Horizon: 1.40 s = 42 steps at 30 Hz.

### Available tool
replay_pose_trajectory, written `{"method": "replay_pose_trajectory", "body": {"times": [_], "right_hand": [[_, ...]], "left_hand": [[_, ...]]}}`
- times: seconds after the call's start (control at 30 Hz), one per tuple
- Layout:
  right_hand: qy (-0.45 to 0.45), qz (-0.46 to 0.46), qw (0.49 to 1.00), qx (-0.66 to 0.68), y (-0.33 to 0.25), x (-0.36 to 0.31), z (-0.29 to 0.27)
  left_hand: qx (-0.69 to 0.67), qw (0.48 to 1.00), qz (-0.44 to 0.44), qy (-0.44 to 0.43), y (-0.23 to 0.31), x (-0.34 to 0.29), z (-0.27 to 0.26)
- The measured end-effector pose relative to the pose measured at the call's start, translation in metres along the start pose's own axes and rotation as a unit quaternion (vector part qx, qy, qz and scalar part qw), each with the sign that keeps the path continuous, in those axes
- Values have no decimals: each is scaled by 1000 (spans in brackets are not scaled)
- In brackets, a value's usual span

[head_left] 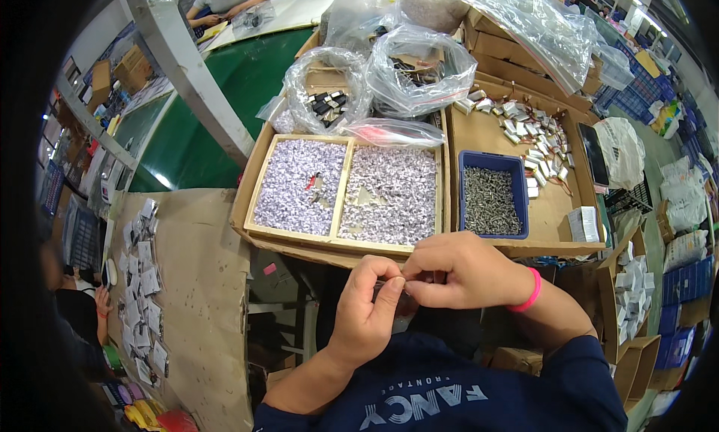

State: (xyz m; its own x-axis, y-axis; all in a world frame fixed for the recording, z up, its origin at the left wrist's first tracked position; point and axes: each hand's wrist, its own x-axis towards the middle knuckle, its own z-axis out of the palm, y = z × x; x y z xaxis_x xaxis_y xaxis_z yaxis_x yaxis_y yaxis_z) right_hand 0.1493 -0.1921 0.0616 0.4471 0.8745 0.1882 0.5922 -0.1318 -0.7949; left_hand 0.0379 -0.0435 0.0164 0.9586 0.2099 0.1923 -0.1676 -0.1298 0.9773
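My left hand and my right hand meet in front of my chest, fingertips pinched together. Whatever they hold between them is too small and hidden to name. Just beyond them is a wooden tray with two compartments, both filled with small white pieces. A few red and dark bits show in its left compartment. To the right stands a blue plastic bin full of small metal screws. A pink band circles my right wrist.
Small white blocks with wires lie in the cardboard box on the right. Open plastic bags with dark parts stand behind the tray. At left, a paper-covered table carries several white pieces, with a person beside it. Another person sits far left.
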Motion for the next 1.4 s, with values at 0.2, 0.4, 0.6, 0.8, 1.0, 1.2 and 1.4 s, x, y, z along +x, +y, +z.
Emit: {"method": "replay_pose_trajectory", "body": {"times": [0.2,0.4,0.6,0.8,1.0,1.2,1.4], "right_hand": [[-34,68,986,149,3,9,7],[-29,91,976,198,3,0,17],[-16,86,988,127,-2,-12,18],[33,11,999,-21,-4,-19,14],[149,8,984,-92,-2,-31,13],[204,55,976,60,3,-35,31],[225,59,961,149,8,-33,39]], "left_hand": [[-22,999,10,24,0,2,-4],[-30,998,18,48,-6,1,-6],[-51,997,9,59,-13,-1,-7],[-157,986,-24,52,-14,-2,-4],[-195,978,-46,56,-5,-3,-2],[-228,971,-39,67,-5,-2,5],[-347,933,-96,8,-6,-7,3]]}}
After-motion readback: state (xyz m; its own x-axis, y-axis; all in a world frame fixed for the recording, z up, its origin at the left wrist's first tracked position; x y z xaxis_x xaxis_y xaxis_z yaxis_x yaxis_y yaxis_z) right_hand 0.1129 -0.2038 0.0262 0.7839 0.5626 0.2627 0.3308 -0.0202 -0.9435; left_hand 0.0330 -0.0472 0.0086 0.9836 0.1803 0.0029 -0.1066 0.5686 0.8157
